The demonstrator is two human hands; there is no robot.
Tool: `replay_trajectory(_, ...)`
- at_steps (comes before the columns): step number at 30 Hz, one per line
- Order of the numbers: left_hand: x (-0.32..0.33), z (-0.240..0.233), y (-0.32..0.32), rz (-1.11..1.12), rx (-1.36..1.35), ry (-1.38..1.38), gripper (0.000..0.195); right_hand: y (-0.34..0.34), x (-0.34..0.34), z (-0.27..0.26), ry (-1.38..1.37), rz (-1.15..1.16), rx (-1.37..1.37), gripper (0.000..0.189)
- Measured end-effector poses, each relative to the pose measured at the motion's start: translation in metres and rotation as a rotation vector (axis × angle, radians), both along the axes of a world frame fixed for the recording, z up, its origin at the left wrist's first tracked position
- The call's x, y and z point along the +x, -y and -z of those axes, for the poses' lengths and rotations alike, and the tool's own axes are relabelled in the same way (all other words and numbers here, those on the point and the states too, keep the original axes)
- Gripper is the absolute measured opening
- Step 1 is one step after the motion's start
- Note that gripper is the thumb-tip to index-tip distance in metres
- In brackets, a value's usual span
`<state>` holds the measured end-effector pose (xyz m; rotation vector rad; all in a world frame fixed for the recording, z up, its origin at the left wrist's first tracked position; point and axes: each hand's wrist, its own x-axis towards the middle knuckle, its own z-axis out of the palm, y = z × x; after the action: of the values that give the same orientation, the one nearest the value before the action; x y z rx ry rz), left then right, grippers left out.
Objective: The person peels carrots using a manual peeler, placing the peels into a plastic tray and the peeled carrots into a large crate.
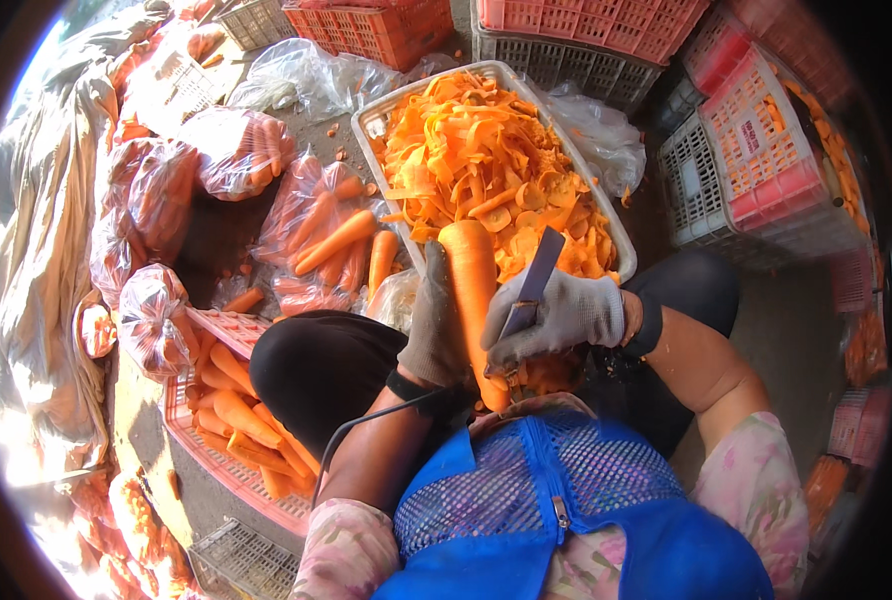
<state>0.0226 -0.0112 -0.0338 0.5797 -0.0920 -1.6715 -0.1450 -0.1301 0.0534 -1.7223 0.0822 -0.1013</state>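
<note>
A large peeled carrot (470, 292) stands nearly upright in the view between my hands. My left hand (437, 319), in a grey glove, is closed around its left side. My right hand (554, 315), also gloved, grips a dark flat-bladed tool (537, 274), perhaps a knife or peeler, and rests against the carrot's right side. The fingertips are near the carrot's lower part, where the working edge cannot be made out. Just beyond my hands, a white plastic crate (587, 166) is heaped with orange carrot peelings (476, 150) and slices.
At my left knee sits a pink plastic basket (224, 476) of carrots (243, 420). Clear plastic bags of carrots (318, 232) lie left of the peelings. Stacked crates (761, 142) stand at the right, and more crates (371, 34) at the top.
</note>
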Motion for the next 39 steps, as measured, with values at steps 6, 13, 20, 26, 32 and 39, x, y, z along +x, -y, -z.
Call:
replay_trajectory(6, -0.032, -0.033, -0.012, -0.085, -0.099, 0.618, 0.07, 0.13, 0.022, -0.013, 0.05, 0.815, -0.497, 0.022)
replay_trajectory(13, 0.007, -0.019, 0.006, -0.287, 0.178, 0.271, 0.081, 0.037, -0.002, -0.03, -0.083, 0.593, 0.141, 0.018)
replay_trajectory(20, -0.004, -0.009, 0.001, -0.05, 0.094, 0.086, 0.083, 0.0, 0.003, -0.007, -0.064, 0.052, 0.059, 0.021)
replay_trajectory(26, -0.032, -0.032, -0.01, -0.026, -0.041, 0.631, 0.072, 0.15, 0.008, 0.026, 0.085, 0.729, -0.469, 0.024)
replay_trajectory(32, 0.0, -0.027, 0.0, -0.256, 0.098, 0.387, 0.085, 0.066, -0.003, -0.018, -0.07, 0.66, 0.086, 0.019)
replay_trajectory(39, 0.005, -0.003, 0.001, -0.197, 0.111, 0.162, 0.085, -0.012, -0.007, -0.002, -0.102, 0.002, 0.217, 0.022)
